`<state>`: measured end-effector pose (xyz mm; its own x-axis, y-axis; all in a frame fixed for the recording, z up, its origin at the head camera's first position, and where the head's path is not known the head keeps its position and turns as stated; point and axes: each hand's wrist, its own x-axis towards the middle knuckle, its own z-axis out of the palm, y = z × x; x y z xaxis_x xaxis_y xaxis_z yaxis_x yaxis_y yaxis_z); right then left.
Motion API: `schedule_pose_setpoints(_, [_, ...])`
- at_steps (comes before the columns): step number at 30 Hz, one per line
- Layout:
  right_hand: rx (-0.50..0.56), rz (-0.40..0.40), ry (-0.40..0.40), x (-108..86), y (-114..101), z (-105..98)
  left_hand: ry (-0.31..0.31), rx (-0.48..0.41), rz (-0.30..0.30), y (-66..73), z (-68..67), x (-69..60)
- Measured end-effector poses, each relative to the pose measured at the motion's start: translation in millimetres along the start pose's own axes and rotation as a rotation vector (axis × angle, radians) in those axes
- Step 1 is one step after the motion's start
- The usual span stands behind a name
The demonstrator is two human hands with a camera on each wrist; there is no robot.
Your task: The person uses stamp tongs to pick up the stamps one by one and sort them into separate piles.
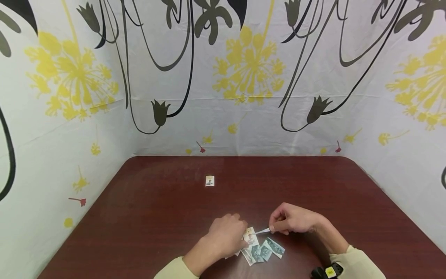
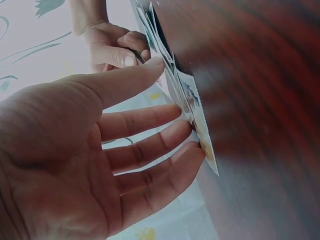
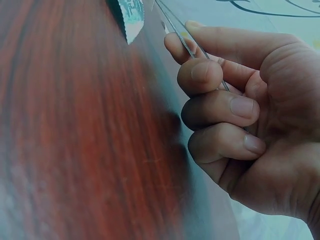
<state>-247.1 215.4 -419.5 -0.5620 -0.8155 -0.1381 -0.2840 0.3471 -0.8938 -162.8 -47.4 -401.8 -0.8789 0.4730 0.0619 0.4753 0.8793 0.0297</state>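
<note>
Pinching tweezers (image 1: 263,231), the right hand (image 1: 296,219) faces the left hand (image 1: 225,234), whose spread fingers (image 2: 142,151) touch stamps (image 1: 256,252)

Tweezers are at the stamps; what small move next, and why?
Probably ease the tweezers closed on the yellow-tinted stamp. The right hand has their tips beside it, and the left hand presses on the stamps, which overlap, so a gentle pinch should keep its neighbours undisturbed.
</note>
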Motion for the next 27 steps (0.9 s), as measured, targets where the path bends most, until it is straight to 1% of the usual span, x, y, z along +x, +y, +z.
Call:
schedule_pose_setpoints(5, [-0.005, -0.001, 0.003, -0.6, 1, -1, -0.012, -0.005, -0.01, -1.2, -2.2, -0.4])
schedule_pose_setpoints(10, [-0.016, 0.004, 0.015, -1.1, 2, -2, -0.029, -0.01, -0.026, -6.3, -9.6, -0.4])
schedule_pose_setpoints(15, [-0.006, 0.003, 0.015, -2.8, 2, -3, -0.064, -0.035, -0.022, -12.4, -14.1, -0.6])
schedule_pose_setpoints(21, [0.011, 0.006, 0.022, -4.6, 2, -5, -0.095, -0.051, -0.01, -14.5, -12.2, 0.3])
schedule_pose_setpoints(27, [-0.012, 0.009, 0.057, -4.5, 2, -7, -0.095, -0.047, -0.014, -14.5, -9.2, 0.7])
